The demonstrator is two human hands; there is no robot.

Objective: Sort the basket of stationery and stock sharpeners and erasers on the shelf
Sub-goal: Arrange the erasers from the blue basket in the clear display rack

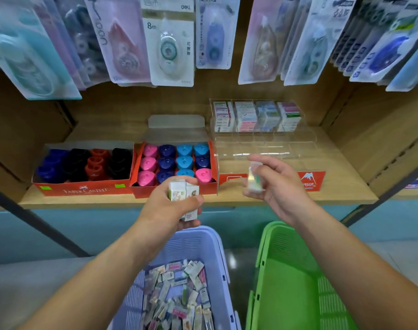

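The left hand is curled round a small stack of boxed erasers, thumb across their front, just short of the front edge of the shelf and above the lilac basket. It seems to serve as a ready supply, so the other hand need not dip into the basket for every piece. The right hand pinches a single eraser upright between thumb and fingertips, close to the front of the clear compartment tray that stands toward the shelf's right end. A light fingertip hold like this suits lowering one piece into a narrow slot. The tray's back row is packed with stocked erasers standing in columns. The nearer compartments show no stock that I can make out, so the single eraser is probably bound for one of them. Many loose erasers lie in the lilac basket, so most of the stocking looks yet to be done. A green basket stands just to its right, perhaps for sorted-out items. The cartons of sharpeners line the front edge toward the left end and appear well filled.
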